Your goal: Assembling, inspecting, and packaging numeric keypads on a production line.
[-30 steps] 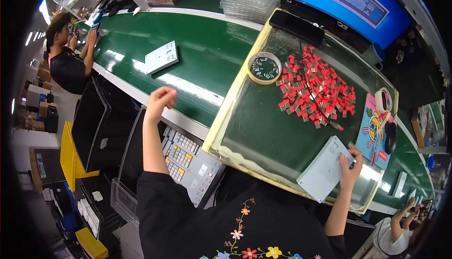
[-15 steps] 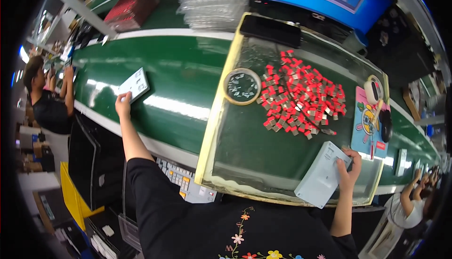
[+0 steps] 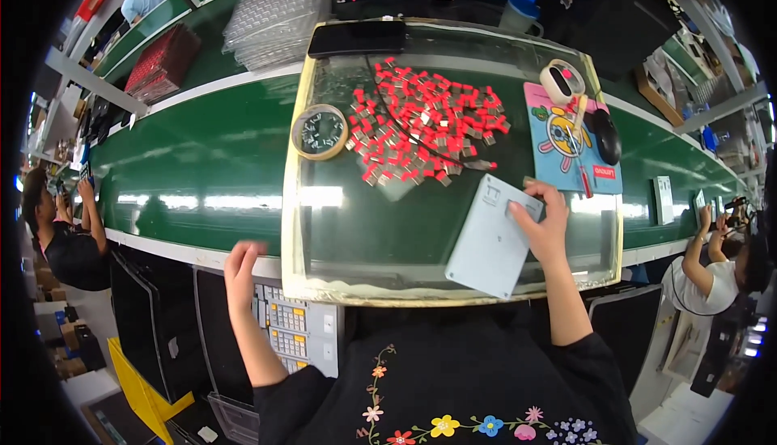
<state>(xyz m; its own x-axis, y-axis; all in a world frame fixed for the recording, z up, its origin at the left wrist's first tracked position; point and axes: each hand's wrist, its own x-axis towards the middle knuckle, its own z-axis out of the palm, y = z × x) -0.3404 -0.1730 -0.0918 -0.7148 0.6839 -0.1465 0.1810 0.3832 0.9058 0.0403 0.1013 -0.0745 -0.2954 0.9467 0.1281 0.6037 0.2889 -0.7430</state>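
A long, glossy green workbench point(image 3: 202, 137) crosses the workshop, and on it lies a rectangular board point(image 3: 380, 243) with a clear, shiny top and pale yellow edging. A loose pile of small red-and-silver metal connectors point(image 3: 441, 113) covers the board's upper middle; a grey keyboard with white and yellow keys point(image 3: 324, 324) sits below the bench edge, left of the person.

The flat, pale grey-white rectangular box point(image 3: 486, 243) rests near the board's front edge, below the pile. Its long axis slants from upper right to lower left, so most of it extends left of and below the grip.

The right hand point(image 3: 544, 222) is nearer, clamped on the box's upper right: thumb on the face, fingers at the edge. The left hand point(image 3: 243, 275) is well apart, left of the board; blur hides whether its fingers meet.
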